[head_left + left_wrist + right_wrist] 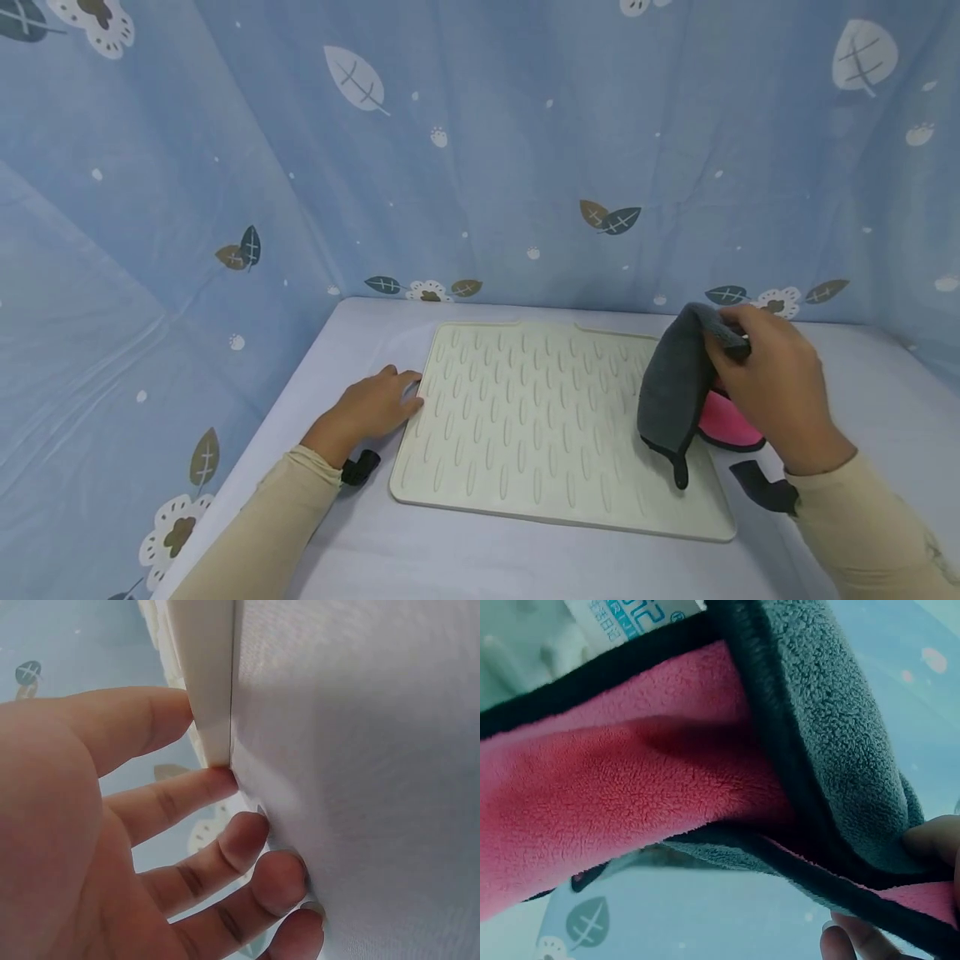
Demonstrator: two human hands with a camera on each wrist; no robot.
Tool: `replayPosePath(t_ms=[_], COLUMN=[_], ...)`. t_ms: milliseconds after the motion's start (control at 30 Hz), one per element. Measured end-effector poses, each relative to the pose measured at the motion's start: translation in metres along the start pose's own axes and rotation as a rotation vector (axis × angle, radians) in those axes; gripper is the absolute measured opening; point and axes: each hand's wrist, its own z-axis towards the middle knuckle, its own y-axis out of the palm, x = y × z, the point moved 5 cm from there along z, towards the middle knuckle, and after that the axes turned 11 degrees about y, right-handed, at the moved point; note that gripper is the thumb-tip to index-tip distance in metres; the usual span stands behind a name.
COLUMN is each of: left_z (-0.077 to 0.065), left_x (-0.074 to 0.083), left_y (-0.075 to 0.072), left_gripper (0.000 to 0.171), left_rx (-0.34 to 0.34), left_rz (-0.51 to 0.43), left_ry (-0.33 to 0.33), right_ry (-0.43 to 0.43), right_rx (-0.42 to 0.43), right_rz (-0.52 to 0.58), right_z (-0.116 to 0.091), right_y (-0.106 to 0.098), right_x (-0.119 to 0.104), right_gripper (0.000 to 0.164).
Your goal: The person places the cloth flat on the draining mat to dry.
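A cream ridged drying mat (517, 417) lies flat on the white-covered table. My left hand (378, 404) is at its left edge; in the left wrist view the thumb (161, 720) and forefinger touch the side of the mat, while the other fingertips rest on the table cover. Over the mat's right side, my right hand (780, 383) pinches a folded cleaning cloth (675, 383), grey outside and pink inside with black trim. One cloth corner with a black loop hangs over the mat. In the right wrist view the pink side (630, 787) shows between the grey folds.
Blue curtains (495, 150) printed with leaves and flowers hang behind the table and along its left side. White cloth covers the tabletop (465, 558). A black strap (763, 487) sits at my right wrist, another black piece (362, 468) at my left.
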Motion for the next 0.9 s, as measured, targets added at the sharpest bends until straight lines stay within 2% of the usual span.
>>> replayPosePath(t_ms=[267,500,733,900], left_z=[0.000,0.001,0.002,0.002], left_x=[-0.002,-0.003,-0.003,-0.004], left_y=[0.002,0.002,0.003,0.003], left_gripper=[0.052,0.052,0.053,0.052], left_rx=[0.000,0.003,-0.003,0.008], left_rz=[-0.017,-0.013,-0.005,0.001], left_ry=[0.006,0.006,0.005,0.011], right_ry=[-0.006,-0.033,-0.061,-0.094], right_rx=[-0.016,-0.007,-0.024,-0.003], right_rz=[-0.004,0.044,0.069,0.099], right_z=[0.004,0.006,0.008,0.009], right_y=[0.005,0.011,0.022,0.027], right_x=[-0.012,-0.024,-0.037,-0.045], right_gripper=[0.031,0.027,0.028,0.029])
